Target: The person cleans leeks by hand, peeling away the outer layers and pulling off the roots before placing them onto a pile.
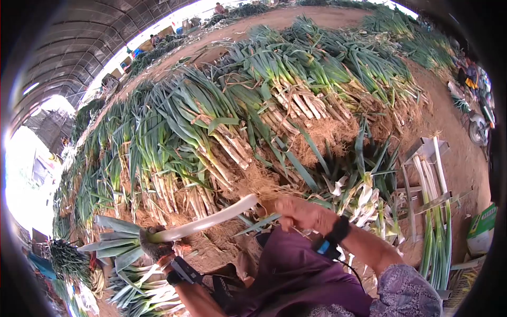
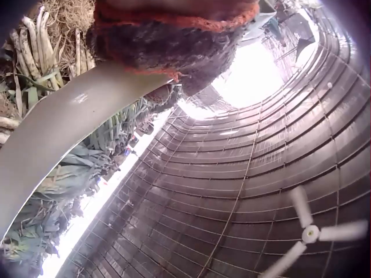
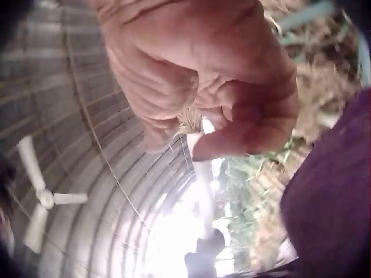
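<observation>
Leek (image 1: 211, 219) spans both hands: left hand (image 1: 156, 244), gloved, grips its leafy end; right hand (image 1: 298, 213) fingers (image 3: 232, 139) curl round its rooty end, before stacked leeks (image 1: 253, 116).

My head camera looks down at my hands from above. Both wrist cameras sit very close and look up at the roof (image 2: 249, 191). All three see the leek (image 1: 211, 219).
</observation>
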